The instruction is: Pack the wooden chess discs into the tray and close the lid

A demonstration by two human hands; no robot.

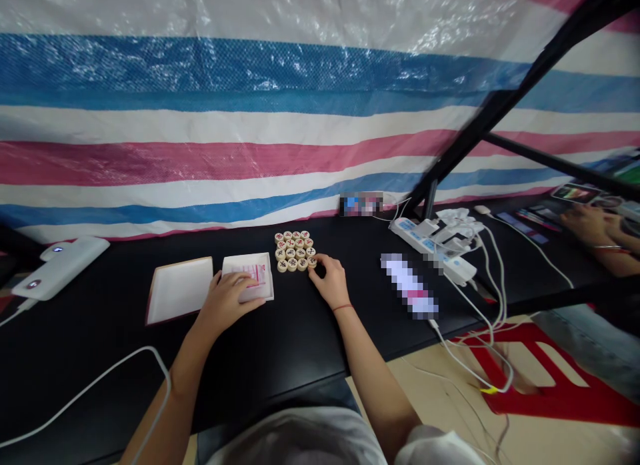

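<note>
Wooden xiangqi pieces (295, 250) sit packed in a block on the black tabletop (260, 365). Right hand (330, 283) curls its fingertips against the block's corner, grip unclear. Left hand (225, 305) lies flat, fingers together, over the paper-lined box tray (268, 281), just beside its lid (179, 290).

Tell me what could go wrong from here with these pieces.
The right hand touches the edge of the closely grouped xiangqi pieces, so a slip might scatter them. The left hand rests on a shallow box half right beside them; if that box half skids, it could knock into the pieces.
</note>
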